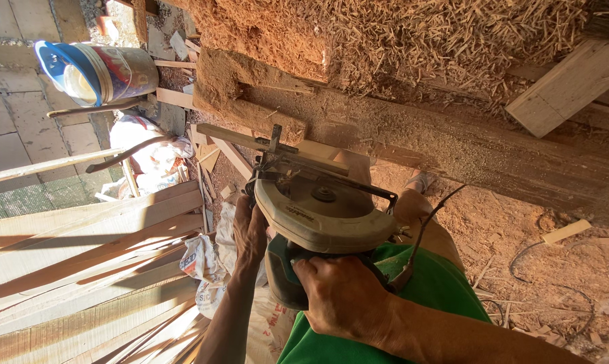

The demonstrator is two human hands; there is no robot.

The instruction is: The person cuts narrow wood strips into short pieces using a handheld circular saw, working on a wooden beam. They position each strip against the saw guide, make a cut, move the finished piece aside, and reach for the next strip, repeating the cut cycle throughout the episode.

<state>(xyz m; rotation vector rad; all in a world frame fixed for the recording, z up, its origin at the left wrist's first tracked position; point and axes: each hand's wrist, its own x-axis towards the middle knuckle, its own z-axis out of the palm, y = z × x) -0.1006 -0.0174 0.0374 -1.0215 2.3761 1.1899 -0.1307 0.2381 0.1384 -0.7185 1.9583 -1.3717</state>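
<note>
A hand-held circular saw (321, 212) with a beige blade guard and dark green body sits in front of me, its base plate resting on a pale wooden strip (250, 140). My right hand (341, 296) is shut around the saw's rear handle. My left hand (249, 232) grips the saw's left side near the front of the guard. The saw's black cord (426, 222) loops off to the right over my green-clad leg (446, 290).
A sawdust-covered timber beam (453, 145) runs behind the saw, heaped with shavings (412, 40). Several long planks (82, 269) lie at the left. A tin can with blue lid (95, 71), printed sacks (213, 269) and offcuts (566, 231) lie about.
</note>
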